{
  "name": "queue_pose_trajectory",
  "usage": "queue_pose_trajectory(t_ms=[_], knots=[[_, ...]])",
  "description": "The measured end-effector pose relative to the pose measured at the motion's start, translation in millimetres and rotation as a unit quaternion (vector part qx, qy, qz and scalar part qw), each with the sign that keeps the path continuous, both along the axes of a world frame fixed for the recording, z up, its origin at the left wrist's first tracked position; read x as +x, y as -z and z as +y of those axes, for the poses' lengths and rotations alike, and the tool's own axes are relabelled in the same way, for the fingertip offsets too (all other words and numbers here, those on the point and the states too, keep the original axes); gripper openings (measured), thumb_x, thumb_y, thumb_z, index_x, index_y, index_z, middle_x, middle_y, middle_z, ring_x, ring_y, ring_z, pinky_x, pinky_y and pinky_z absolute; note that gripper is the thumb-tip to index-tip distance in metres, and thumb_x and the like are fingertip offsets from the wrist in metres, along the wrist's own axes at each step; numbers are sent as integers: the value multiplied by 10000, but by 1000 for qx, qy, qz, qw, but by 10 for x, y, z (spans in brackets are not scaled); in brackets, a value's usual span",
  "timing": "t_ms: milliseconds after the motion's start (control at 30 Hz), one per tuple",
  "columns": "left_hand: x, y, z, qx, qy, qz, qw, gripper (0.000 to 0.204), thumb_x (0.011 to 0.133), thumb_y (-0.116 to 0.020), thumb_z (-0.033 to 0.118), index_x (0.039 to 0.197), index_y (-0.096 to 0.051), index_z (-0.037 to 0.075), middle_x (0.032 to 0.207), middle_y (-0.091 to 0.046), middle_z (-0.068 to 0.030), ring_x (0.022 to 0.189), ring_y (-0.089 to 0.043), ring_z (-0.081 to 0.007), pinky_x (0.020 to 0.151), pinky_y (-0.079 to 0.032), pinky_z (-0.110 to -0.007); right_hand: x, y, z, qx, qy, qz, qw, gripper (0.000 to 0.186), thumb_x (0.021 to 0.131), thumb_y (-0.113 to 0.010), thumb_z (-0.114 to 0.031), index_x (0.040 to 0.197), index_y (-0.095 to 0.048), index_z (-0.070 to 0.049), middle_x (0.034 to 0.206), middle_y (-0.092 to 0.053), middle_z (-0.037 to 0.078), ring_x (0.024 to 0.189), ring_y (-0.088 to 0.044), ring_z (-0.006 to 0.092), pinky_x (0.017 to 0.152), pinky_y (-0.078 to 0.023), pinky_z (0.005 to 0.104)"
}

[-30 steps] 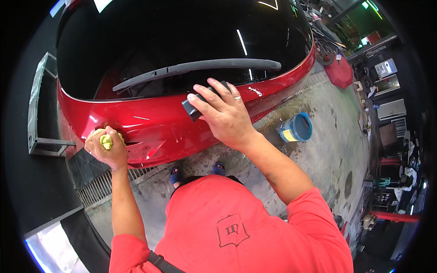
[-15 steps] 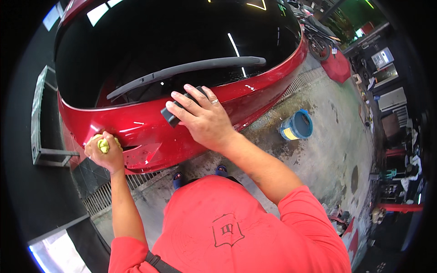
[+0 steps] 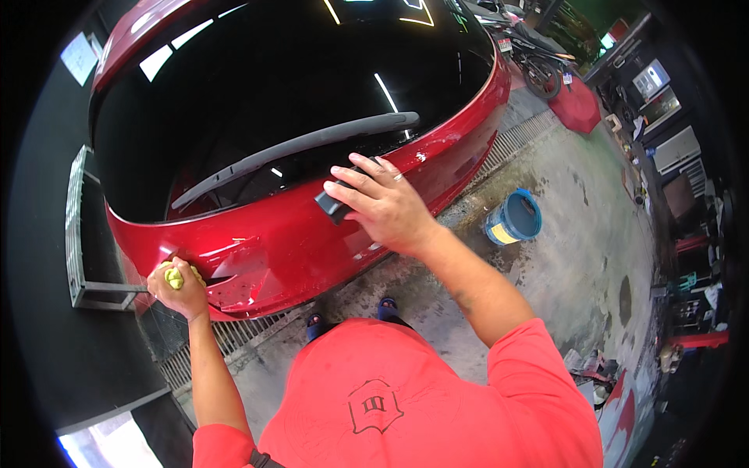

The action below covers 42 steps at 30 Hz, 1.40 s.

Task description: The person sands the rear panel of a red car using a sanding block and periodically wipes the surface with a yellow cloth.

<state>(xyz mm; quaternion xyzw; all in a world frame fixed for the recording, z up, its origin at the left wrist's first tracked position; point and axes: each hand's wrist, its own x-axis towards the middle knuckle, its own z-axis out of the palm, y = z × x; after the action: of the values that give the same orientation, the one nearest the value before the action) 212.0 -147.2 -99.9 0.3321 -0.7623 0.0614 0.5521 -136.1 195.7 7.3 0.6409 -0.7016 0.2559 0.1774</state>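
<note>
The rear of a red car (image 3: 289, 242) is in front of me, its panel shiny with a few drops low at the left. Bunched in my left hand (image 3: 178, 290) is a yellow-green cloth (image 3: 174, 278), at the car's left rear corner beside a dark slot. My right hand (image 3: 386, 204) grips a black block-shaped pad (image 3: 334, 204) against the red panel just below the rear window (image 3: 273, 86). The pad's underside is hidden, as is much of its body under my fingers. Above that hand runs the grey rear wiper (image 3: 300, 148).
A blue bucket (image 3: 521, 217) of dark liquid stands on the wet concrete floor (image 3: 577, 281) to the right. A metal frame stand (image 3: 78, 234) is at the left. Floor grating (image 3: 234, 337) runs beneath the car. Motorcycles (image 3: 538, 66) and a red cover (image 3: 576, 107) stand at the far right.
My right hand has slid the black pad to the right along the panel below the window. My left hand stays at the left corner with the cloth. The whole view has shifted slightly.
</note>
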Motion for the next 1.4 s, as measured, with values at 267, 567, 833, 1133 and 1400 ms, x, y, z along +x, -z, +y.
queue_pose_trajectory(t_ms=[267, 567, 833, 1133, 1400], knots=[[-67, -85, 47, 12, -2, -10, 1000, 146, 967, -811, 147, 957, -707, 45, 959, -701, -165, 974, -664, -384, 936, -489, -532, -1502, -61, 861, -37, 86, 22, 995, 632, 868, -874, -39, 1479, -732, -111, 1513, -743, 130, 1464, -640, 424, 1266, -480, 563], [22, -108, 52, 35, -68, -43, 996, 217, 986, -802, 247, 1016, -725, 47, 1038, -723, -185, 1051, -659, -414, 986, -489, -548, 187, -15, -275, -33, -12, 43, 998, 612, 849, -937, -266, 1435, -769, -208, 1440, -736, -2, 1377, -629, 268, 1158, -427, 486], [-39, -111, 84, 5, 0, -23, 1000, 172, 951, -823, 163, 1030, -699, 72, 1057, -705, -178, 1064, -635, -391, 971, -467, -547, 281, -32, -302, -8, -36, 80, 996, 696, 754, -963, -161, 1426, -784, -193, 1396, -734, 26, 1294, -648, 289, 1102, -460, 527], [927, -11, -278, 94, 179, 19, 979, 240, 816, -918, 81, 947, -719, 113, 1089, -715, -132, 1038, -659, -369, 942, -496, -515, 2291, 138, -2779, -58, 8, 89, 994, 560, 834, -931, -281, 1376, -791, -258, 1337, -718, -45, 1243, -631, 205, 1043, -423, 472], [2761, 480, -1063, 241, 45, -25, 969, 177, 916, -875, 53, 951, -701, 53, 1055, -716, -154, 1082, -668, -357, 990, -517, -495, 1853, 96, -1797, -25, 63, 62, 996, 658, 813, -931, -117, 1454, -785, -150, 1474, -725, 83, 1348, -646, 335, 1134, -436, 503]])
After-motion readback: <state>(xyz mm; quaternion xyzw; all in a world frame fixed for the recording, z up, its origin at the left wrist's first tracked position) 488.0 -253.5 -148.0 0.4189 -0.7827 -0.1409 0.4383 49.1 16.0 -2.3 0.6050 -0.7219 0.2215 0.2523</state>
